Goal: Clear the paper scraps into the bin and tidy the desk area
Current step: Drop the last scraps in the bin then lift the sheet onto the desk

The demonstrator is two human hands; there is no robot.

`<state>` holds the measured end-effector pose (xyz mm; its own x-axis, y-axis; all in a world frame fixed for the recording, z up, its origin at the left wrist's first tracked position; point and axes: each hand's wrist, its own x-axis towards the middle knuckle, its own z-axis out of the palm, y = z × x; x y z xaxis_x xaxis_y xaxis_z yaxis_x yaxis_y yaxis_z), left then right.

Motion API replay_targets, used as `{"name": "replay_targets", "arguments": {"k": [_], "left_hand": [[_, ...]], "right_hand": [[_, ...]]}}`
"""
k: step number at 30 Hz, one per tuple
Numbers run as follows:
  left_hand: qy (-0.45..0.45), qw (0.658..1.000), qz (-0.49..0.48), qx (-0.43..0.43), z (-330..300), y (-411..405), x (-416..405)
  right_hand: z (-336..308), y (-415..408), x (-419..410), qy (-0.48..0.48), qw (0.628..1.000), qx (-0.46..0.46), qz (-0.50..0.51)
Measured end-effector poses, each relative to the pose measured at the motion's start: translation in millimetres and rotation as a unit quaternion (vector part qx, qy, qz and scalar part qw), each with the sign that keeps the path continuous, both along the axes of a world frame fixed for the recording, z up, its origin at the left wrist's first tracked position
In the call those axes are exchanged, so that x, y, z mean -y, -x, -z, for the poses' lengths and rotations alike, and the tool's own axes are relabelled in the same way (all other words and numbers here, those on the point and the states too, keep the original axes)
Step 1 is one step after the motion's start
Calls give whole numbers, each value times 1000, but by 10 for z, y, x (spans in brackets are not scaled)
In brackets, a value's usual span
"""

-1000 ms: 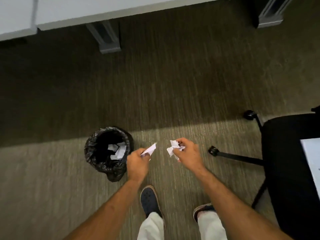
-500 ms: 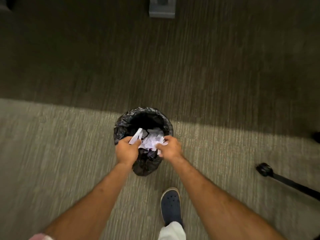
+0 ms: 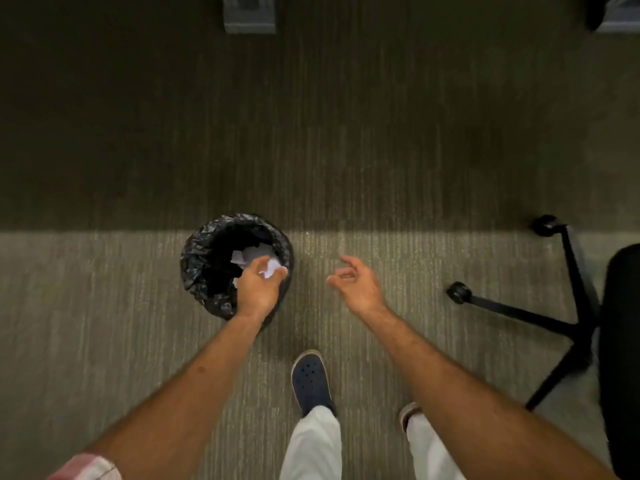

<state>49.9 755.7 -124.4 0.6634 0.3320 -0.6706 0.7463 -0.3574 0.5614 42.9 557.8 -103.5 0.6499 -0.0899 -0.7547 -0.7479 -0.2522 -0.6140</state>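
Observation:
A small round bin (image 3: 197, 261) lined with a black bag stands on the carpet left of centre. White paper scraps (image 3: 251, 253) lie inside it. My left hand (image 3: 258, 289) hangs over the bin's right rim, fingers curled loosely around a crumpled white scrap (image 3: 270, 269). My right hand (image 3: 356, 284) is to the right of the bin, above the carpet, with its fingers spread and nothing in it.
A black office chair (image 3: 620, 341) with its wheeled base (image 3: 519, 313) stands at the right. A grey desk leg foot (image 3: 249, 15) sits at the top, another (image 3: 616, 15) at the top right. My feet, one in a dark shoe (image 3: 310, 379), are on the carpet below.
Both hands held scraps over the bin half a second ago. The right hand has let its scrap go and moved right, away from the bin. The left hand stays over the rim.

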Motion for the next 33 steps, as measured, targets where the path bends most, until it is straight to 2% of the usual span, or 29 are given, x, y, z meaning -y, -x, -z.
{"name": "replay_targets", "arguments": {"k": [7,14,19,23,26,29,33], "left_hand": [[52,981,176,55,-508,-146,2053],[92,939,316,97,-851,77,4424],[114,912,385,76,-1042,399,5807],[110,896,428,48,-1023,606,6590],[91,901,424,-8,-991,693,6931],[60,900,425,-73,-923,863,7188],[40,915,381,-124,-814,1126,7384]], "right_hand": [[-701,347,2135,35,989,31,141],[-973,1252,4403,130,949,42,283],[-1008,1933,5589,201,914,13,353],[-897,2442,6361,272,894,-14,355],[-793,2694,6773,330,887,-74,315],[-651,2858,7156,327,900,-103,270],[-524,2851,7493,309,919,-138,202]]}}
